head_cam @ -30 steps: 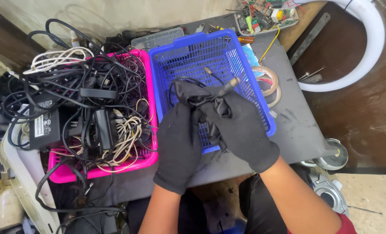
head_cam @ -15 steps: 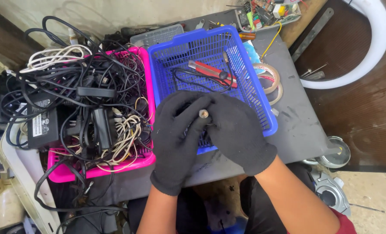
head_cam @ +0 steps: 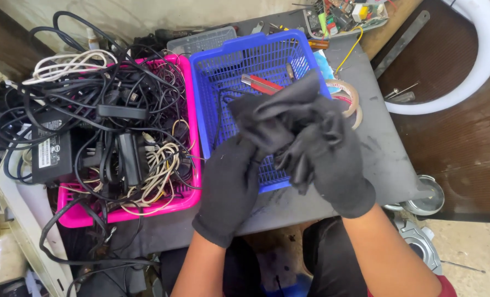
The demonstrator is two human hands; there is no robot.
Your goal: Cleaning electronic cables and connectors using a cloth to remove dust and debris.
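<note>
1. The left hand [head_cam: 231, 187], in a black glove, is reaching up over the near edge of the blue basket [head_cam: 212, 71]; its fingers [head_cam: 245, 144] are closing on the lower part of a bunched black cloth [head_cam: 280, 113].
2. The right hand [head_cam: 333, 162], also gloved in black, is gripping the same cloth from the right, with its fingers curled and pressed together into the folds.
3. The cloth is hanging crumpled between both hands, above the blue basket's middle and right side, hiding part of the basket floor.
4. A red-handled tool [head_cam: 260, 83] is lying inside the blue basket, just behind the cloth, beside a thin black cable.
5. The pink basket [head_cam: 179, 201] is sitting just left of the blue one, sides touching, and is overflowing with tangled black and cream cables.
6. A black power adapter [head_cam: 51, 151] is lying at the pink basket's left end, showing a white rectangular label with small dark print on its top face.
7. Both baskets are resting on a dark grey surface [head_cam: 388, 159].
8. Rolls of tape [head_cam: 348, 93] are lying just right of the blue basket, partly hidden by its rim.
9. A white ring-shaped lamp [head_cam: 475, 71] is lying well to the right, off the surface.
10. A tray of small electronic parts [head_cam: 344, 14] is sitting at the far edge.
</note>
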